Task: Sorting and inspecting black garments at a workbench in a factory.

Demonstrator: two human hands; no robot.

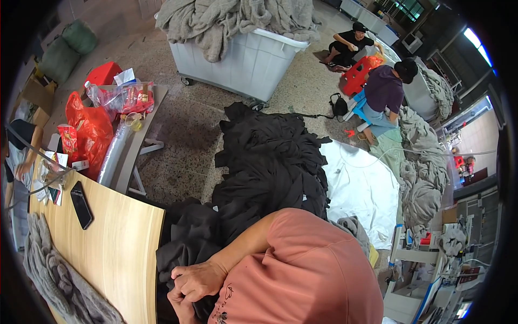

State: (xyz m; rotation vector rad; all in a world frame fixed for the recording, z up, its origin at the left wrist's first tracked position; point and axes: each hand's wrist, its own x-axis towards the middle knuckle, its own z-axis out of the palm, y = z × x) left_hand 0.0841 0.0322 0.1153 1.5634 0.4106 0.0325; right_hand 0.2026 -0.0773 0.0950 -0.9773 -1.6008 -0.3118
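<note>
Both hands [191,286] clutch dark garment [186,243] beneath them.

right forearm bends across the chest, right hand [198,279] curled shut; left hand [182,305] tucked just beneath it, mostly hidden.

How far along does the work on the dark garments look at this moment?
Done: one grey knit piece lies on the wooden table. In hand: both hands, left hand above right hand, grip dark fabric at the table's edge. Left: a large black pile sits on the floor behind.
</note>
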